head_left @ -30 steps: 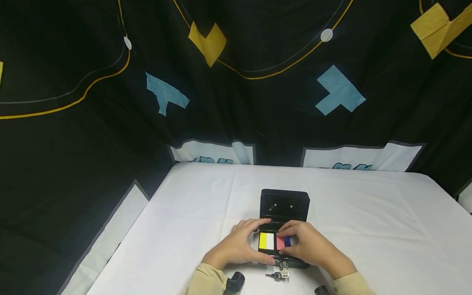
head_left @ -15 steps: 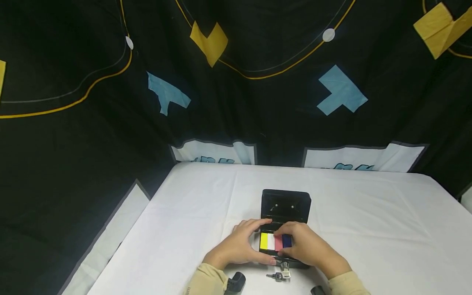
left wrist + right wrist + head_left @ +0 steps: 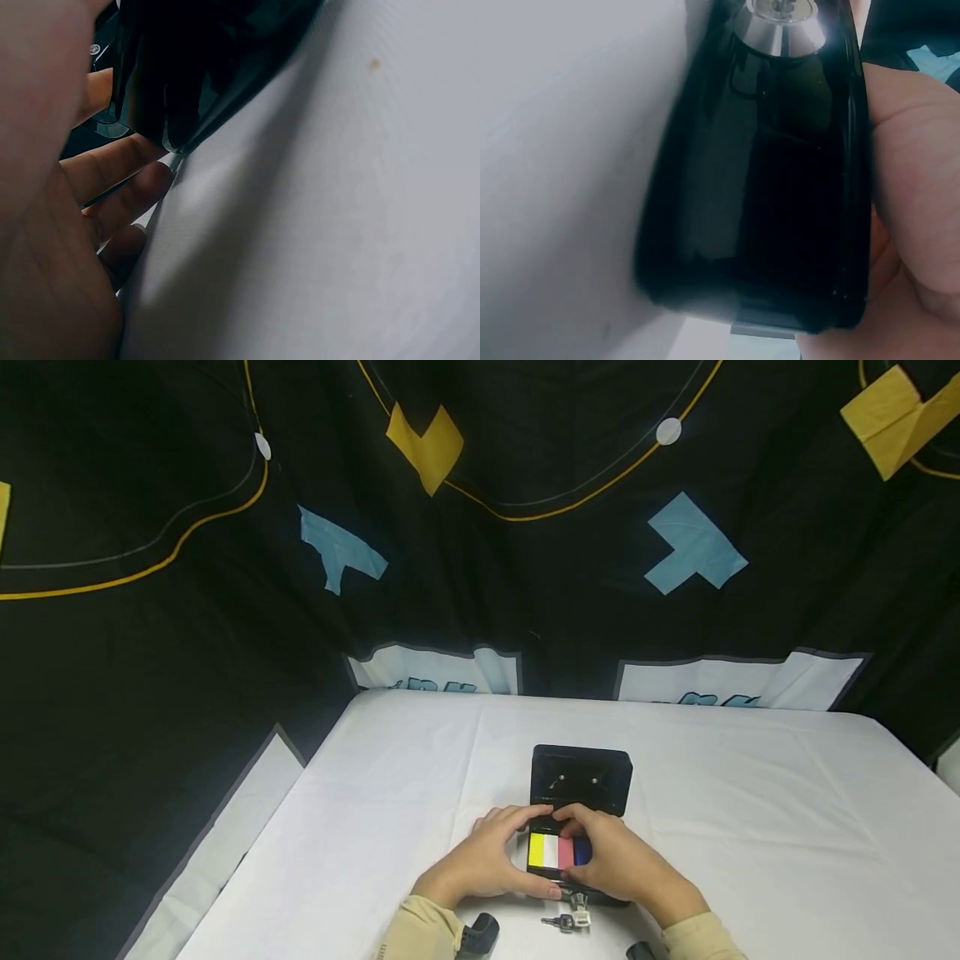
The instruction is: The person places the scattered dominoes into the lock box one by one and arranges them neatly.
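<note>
A small black cash box [image 3: 581, 768] stands on the white cloth, its lid raised at the back. Inside lie flat coloured blocks side by side: yellow [image 3: 536, 850], white [image 3: 551, 852], pink [image 3: 566, 853] and dark blue [image 3: 582, 852]. My left hand [image 3: 483, 860] grips the box's left end, thumb at the front and fingers at the back. My right hand [image 3: 626, 856] holds the pink and blue blocks between thumb and fingers, partly covering the blue one. The right wrist view shows the box's glossy outer wall [image 3: 780, 187] beside my palm [image 3: 922, 180].
Keys [image 3: 562, 923] hang at the box's front lock, whose metal cylinder [image 3: 782, 34] shows in the right wrist view. Black wrist devices [image 3: 480, 935] sit by both sleeves. A white cloth [image 3: 750, 810] covers the table, and a dark patterned curtain [image 3: 525, 585] hangs behind.
My right hand has moved left, and the pink and blue blocks have slid against the white one, closing the dark gap. Its index finger now reaches farther back. My left hand stays put.
</note>
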A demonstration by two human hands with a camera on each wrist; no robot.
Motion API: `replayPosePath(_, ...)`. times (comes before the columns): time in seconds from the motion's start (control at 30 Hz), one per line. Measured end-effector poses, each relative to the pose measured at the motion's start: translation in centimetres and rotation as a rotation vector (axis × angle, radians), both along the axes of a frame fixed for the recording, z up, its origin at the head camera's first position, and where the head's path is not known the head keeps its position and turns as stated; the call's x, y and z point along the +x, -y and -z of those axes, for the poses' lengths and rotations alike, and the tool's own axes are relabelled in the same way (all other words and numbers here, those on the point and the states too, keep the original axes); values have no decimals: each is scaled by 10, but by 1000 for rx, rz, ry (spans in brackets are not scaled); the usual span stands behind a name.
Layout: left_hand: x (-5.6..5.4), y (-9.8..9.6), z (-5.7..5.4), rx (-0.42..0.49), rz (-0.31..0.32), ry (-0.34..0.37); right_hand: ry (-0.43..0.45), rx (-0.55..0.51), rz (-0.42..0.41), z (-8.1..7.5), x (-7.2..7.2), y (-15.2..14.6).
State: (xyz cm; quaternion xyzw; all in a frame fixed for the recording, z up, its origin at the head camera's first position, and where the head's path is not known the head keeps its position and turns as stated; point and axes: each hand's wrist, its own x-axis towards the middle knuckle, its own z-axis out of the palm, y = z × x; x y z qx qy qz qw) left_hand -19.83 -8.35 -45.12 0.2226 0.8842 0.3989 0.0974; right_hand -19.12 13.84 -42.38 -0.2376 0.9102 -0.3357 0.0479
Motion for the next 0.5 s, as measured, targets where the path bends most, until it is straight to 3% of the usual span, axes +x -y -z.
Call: replayPosePath(0.5, 1, 0, 0, -4, 9, -23, -59, -2, -29, 2, 3, -6)
